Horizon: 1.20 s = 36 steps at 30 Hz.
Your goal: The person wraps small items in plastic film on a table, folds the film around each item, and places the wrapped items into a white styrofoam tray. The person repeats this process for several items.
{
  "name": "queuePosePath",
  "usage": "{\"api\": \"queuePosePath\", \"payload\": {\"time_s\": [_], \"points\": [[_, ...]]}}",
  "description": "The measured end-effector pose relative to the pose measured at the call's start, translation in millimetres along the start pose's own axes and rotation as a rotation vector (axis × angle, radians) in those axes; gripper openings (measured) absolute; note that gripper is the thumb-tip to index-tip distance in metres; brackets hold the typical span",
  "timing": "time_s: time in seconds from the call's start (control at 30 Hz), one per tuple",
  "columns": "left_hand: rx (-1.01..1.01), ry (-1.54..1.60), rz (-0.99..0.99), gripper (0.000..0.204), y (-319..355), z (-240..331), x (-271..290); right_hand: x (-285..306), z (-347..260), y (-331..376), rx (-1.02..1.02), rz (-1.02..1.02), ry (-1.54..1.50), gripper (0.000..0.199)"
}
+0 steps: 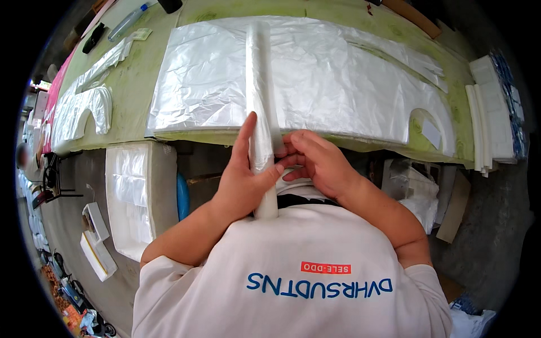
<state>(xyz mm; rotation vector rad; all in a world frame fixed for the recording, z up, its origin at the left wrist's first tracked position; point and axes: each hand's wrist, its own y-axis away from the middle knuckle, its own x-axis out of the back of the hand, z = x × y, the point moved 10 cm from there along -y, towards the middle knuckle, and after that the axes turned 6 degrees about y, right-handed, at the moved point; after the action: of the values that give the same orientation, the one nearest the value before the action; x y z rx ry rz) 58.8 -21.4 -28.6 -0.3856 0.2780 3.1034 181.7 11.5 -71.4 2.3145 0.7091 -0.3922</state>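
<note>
A long roll of clear plastic film [258, 73] lies across the table and reaches over its near edge to my body. My left hand [243, 179] wraps round the near part of this roll, thumb on the right side and fingers on the left. Along the roll's right side runs a loose translucent edge of film. My right hand [324, 163] is curled at that edge, its fingertips bent in toward the roll. Under the roll, thin plastic sheeting [332, 79] is spread wide, with a curved cut-out at its right end.
A green-covered table [127, 115] spans the front. More cut plastic pieces [70, 115] and a clear bottle [127, 23] lie at left. White sheets [493, 107] stand at the right end. Below are a white foam box [156, 197] and a bin holding plastic [414, 188].
</note>
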Motion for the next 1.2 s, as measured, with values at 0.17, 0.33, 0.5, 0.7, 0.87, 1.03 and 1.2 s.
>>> {"api": "queuePosePath", "payload": {"time_s": [0.17,0.33,0.5,0.7,0.87,1.03,1.2], "points": [[0.004,-0.116,0.034,0.103,15,-12,10,-23,-6,-12,0.030,-0.022,0.166,0.025],[-0.017,0.120,0.107,0.106,18,-19,10,-18,7,-6,0.011,-0.042,0.105,0.023],[-0.013,0.113,0.128,0.100,13,-17,5,-10,17,-7,-0.023,-0.012,0.043,0.024],[0.089,0.267,0.118,0.087,0,-18,-13,-12,0,-1,0.004,-0.039,0.034,0.045],[0.024,-0.162,-0.074,0.082,-9,-22,-27,7,-12,8,0.011,0.029,0.018,0.043],[-0.525,-0.775,-0.230,0.062,-43,39,-65,46,-21,22,0.098,0.123,-0.075,0.043],[-0.573,-1.080,-0.176,0.055,-109,32,-73,88,-15,46,0.081,0.249,0.107,0.046]]}}
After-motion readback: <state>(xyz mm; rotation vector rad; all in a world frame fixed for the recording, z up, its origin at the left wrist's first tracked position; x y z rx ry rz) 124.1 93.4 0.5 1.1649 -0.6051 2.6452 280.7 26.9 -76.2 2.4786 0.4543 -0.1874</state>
